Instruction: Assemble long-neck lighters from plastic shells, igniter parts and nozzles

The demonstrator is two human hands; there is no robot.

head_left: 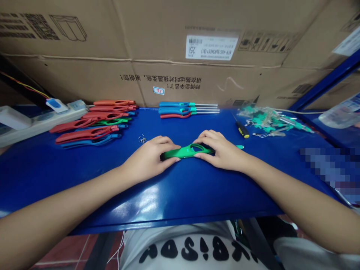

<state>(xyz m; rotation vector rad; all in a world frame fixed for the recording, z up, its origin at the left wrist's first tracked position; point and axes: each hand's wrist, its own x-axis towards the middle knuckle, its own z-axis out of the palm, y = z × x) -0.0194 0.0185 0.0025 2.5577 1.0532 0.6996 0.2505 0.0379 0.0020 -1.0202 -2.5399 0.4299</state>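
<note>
A green lighter casing (184, 152) with an oval finger opening lies crosswise between both my hands, just over the blue table. My left hand (150, 155) grips its left end between thumb and fingers. Around the end with the opening, my right hand (218, 150) is closed, thumb below and fingers above. A small teal tip (240, 147) pokes out beyond my right hand; whether it joins the casing is hidden. Left of centre lies a little heap of tiny metal pins or screws (143, 139), close to my left hand.
Red, blue and green lighter casings (90, 131) are piled at the left by a power strip (56, 116). Long-nosed lighters (185, 109) lie at the back. A screwdriver (242, 129) and a pile of teal parts (274, 119) lie right. Cardboard (168, 48) walls the back.
</note>
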